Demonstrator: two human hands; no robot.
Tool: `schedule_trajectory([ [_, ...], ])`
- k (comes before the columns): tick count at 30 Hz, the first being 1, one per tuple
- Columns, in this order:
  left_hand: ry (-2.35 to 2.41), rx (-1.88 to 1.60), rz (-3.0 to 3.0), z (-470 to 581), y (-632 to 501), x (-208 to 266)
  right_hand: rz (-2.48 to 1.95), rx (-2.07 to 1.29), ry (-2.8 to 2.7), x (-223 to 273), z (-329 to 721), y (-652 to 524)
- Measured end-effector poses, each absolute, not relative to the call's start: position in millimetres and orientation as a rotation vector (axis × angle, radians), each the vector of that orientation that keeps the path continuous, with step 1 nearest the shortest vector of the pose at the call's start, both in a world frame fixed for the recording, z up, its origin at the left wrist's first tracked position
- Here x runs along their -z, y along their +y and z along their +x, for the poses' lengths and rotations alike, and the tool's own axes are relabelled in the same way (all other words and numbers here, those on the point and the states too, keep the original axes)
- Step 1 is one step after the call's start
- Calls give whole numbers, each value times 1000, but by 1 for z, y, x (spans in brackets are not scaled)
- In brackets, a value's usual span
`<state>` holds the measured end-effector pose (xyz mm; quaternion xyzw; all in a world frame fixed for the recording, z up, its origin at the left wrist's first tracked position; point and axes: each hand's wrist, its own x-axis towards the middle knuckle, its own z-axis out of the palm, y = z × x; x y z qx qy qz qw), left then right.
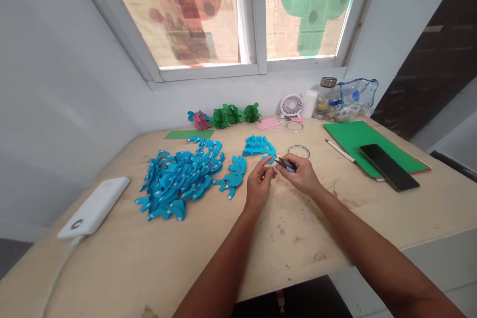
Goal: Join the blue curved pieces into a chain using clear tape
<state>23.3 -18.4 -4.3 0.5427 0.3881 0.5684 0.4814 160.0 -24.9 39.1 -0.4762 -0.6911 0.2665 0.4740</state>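
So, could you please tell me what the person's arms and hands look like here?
Both forearms are bare, with no sleeves in view. The left hand and right hand wear no gloves, and no rings, watch or bracelets can be seen.

On the table, the big pile of cutouts lies left of the hands, with the power bank further left near the edge. A small stack and a tape ring lie just behind the hands; the phone rests on the folder at right. Paper flowers, a fan and a jar stand along the wall behind.
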Motion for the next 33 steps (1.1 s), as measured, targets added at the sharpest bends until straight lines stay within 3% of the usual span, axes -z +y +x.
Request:
schedule_trajectory([
  [12,917,-1366,1286,22,-21,-9,-1199,-589,-1522,-40,169,-19],
  [33,1076,-1353,1510,21,-27,-15,-1235,-332,-1707,-39,167,-22],
])
